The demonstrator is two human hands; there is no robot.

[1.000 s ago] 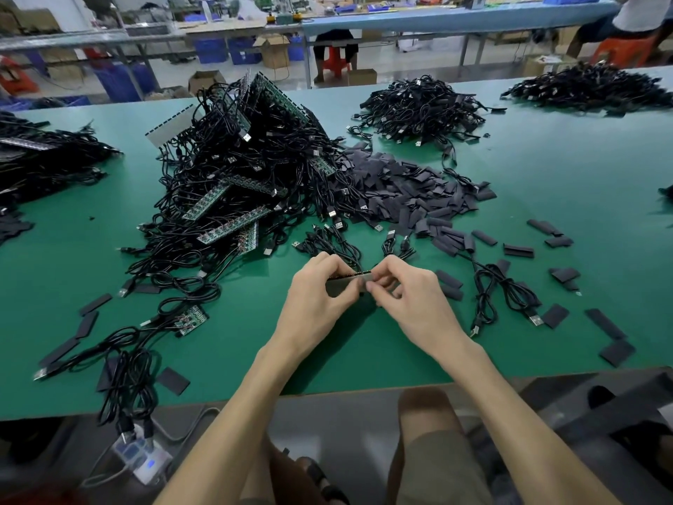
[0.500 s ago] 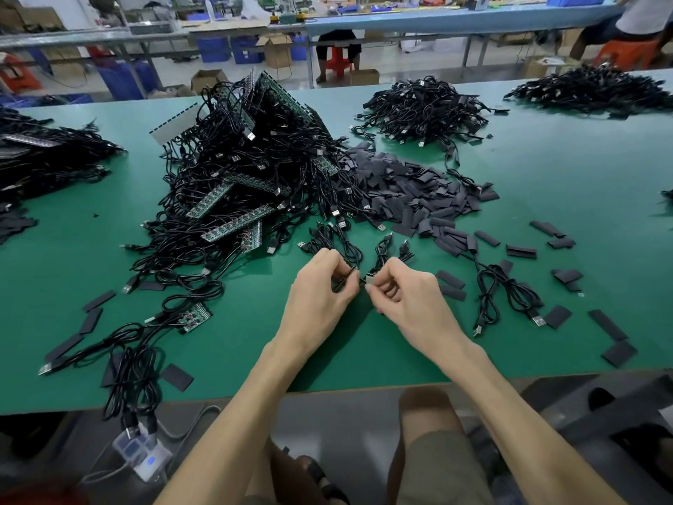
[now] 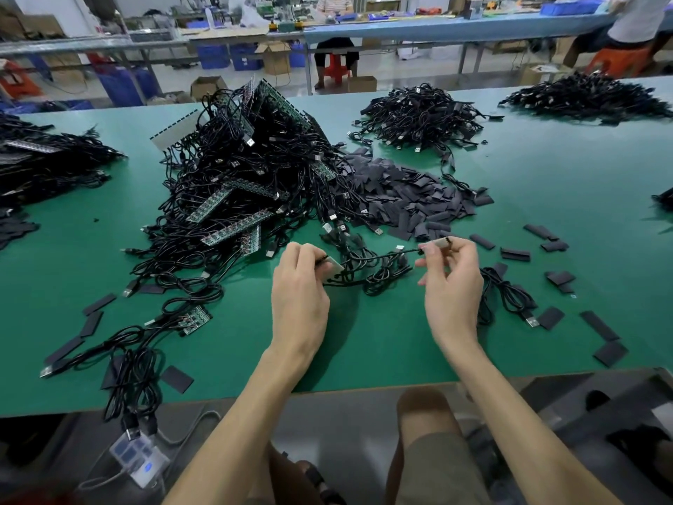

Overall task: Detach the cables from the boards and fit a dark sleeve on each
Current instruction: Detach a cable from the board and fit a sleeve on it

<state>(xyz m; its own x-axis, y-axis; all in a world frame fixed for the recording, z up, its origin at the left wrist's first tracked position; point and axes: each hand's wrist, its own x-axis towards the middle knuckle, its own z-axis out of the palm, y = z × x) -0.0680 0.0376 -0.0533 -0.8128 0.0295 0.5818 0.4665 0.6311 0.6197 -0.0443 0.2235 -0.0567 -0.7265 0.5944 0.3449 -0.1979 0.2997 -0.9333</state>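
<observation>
Head, left hand (image 3: 300,286), right hand (image 3: 451,282), pinching cables (image 3: 406,252)

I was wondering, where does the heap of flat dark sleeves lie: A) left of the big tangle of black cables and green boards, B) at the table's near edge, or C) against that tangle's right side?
C: the heap of flat dark sleeves abuts the right side of the big tangle of black cables and green boards.

Cable (image 3: 395,253) btwn L hand (image 3: 300,286), R hand (image 3: 453,284)
</observation>
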